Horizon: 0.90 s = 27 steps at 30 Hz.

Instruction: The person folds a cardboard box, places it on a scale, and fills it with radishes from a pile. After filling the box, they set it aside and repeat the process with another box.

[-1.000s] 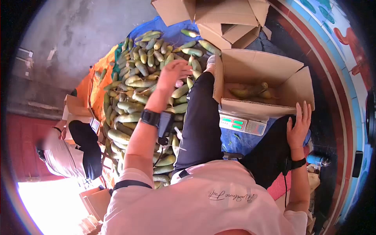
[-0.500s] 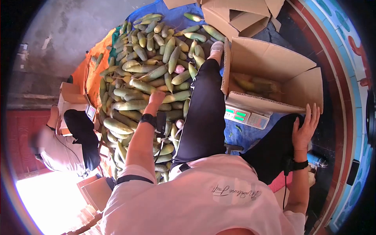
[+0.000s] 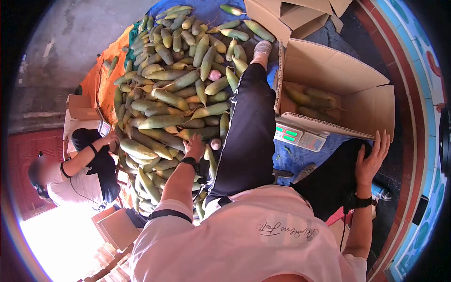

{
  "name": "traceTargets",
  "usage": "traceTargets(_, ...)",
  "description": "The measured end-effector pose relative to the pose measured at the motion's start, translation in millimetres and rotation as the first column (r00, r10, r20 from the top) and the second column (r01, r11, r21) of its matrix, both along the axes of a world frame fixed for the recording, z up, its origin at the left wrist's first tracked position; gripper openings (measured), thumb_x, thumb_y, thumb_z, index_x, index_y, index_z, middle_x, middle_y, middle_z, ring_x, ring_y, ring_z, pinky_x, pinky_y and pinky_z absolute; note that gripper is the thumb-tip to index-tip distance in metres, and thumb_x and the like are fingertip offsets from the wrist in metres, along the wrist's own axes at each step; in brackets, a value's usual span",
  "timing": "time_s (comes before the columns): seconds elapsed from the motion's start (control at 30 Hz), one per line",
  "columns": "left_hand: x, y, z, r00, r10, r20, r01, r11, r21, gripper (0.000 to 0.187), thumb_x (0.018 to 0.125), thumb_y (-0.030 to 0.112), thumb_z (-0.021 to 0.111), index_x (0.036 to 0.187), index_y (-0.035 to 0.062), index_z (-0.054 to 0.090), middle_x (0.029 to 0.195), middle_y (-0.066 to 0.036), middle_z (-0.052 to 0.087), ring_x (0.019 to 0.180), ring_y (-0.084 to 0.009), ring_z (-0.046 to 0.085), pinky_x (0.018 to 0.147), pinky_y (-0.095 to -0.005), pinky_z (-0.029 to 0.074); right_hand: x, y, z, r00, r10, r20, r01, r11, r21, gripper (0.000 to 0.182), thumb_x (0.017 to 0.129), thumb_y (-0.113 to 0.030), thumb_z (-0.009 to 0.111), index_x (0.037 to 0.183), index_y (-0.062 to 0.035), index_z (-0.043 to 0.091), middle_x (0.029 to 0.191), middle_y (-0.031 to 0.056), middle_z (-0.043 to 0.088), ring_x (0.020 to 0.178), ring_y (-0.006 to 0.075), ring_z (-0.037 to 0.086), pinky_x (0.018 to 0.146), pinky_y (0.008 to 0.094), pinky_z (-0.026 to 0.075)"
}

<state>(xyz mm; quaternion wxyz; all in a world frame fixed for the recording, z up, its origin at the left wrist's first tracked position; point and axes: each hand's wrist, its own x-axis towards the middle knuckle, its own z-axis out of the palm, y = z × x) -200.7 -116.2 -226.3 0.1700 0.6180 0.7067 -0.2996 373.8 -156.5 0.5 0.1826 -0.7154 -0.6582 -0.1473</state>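
Note:
My left hand (image 3: pixel 193 146) is over the big pile of long green radishes (image 3: pixel 164 97), its fingers apart and touching or just above the radishes near a pinkish round one (image 3: pixel 215 144). Nothing is clearly held in it. My right hand (image 3: pixel 369 162) lies by my right knee, fingers spread, with the tips at the near right corner of an open cardboard box (image 3: pixel 338 63). Inside that box lie several green radishes (image 3: pixel 310 99). Under its near side shows a digital scale (image 3: pixel 300 137) with lit green displays.
My left leg (image 3: pixel 249 136) stretches between pile and box. Blue sheeting (image 3: pixel 300 160) covers the floor, with an orange sheet (image 3: pixel 107 89) at the left. More cardboard boxes (image 3: pixel 305 16) lie at the back. At the left sits another person (image 3: pixel 82 181) beside a box and scale.
My left hand has drawn back toward me over the pile, and its fingers have spread. My right hand stays by the box corner. The other person's arm now reaches out toward the pile.

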Motion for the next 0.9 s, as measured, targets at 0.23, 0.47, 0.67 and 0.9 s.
traceTargets(0.23,-1.5,-3.3,-3.9,0.972,-0.218,-0.084,0.211,0.974,-0.076,0.049,0.087,0.019,0.056,0.134,0.0104,0.044,0.134,-0.012,0.046,0.125,-0.0282,0.046,0.108,-0.0561,0.028,0.0,2.1,-1.4,1.0,-0.006,0.012,0.006,1.0,0.008,0.06,0.083,-0.007,0.059,0.139,-0.0064,0.038,0.147,0.018,0.033,0.138,0.0394,0.025,0.114,0.048,0.022)
traceTargets(0.47,3.4,-4.0,12.8,0.992,-0.12,-0.028,0.117,0.99,-0.082,0.031,0.091,0.016,0.049,0.121,0.0094,0.049,0.112,-0.013,0.061,0.099,-0.0315,0.065,0.097,-0.0506,0.04,-1.4,1.6,-2.2,1.0,-0.023,0.0,0.023,1.0,0.002,0.06,0.083,-0.007,0.058,0.139,-0.0065,0.038,0.147,0.018,0.032,0.138,0.0398,0.024,0.114,0.0484,0.022)
traceTargets(0.67,0.6,-1.4,1.6,0.998,0.05,0.039,-0.045,0.992,-0.118,0.04,0.09,0.023,0.055,0.125,0.0089,0.046,0.113,-0.014,0.06,0.1,-0.0309,0.064,0.084,-0.0435,0.05,-1.1,1.9,-0.3,1.0,-0.02,-0.019,0.02,1.0,0.009,0.059,0.083,-0.005,0.058,0.138,-0.0063,0.038,0.147,0.0185,0.032,0.138,0.0402,0.024,0.113,0.0484,0.022)
traceTargets(0.9,1.7,-20.8,4.4,0.999,-0.019,-0.032,0.017,0.997,-0.079,0.032,0.084,0.025,0.061,0.11,0.0063,0.06,0.113,-0.016,0.061,0.103,-0.0325,0.063,0.084,-0.0413,0.053,-1.8,-0.2,1.6,1.0,-0.013,-0.025,0.013,1.0,0.01,0.059,0.082,-0.004,0.059,0.138,-0.0052,0.039,0.145,0.0186,0.035,0.137,0.0391,0.027,0.112,0.0472,0.024)
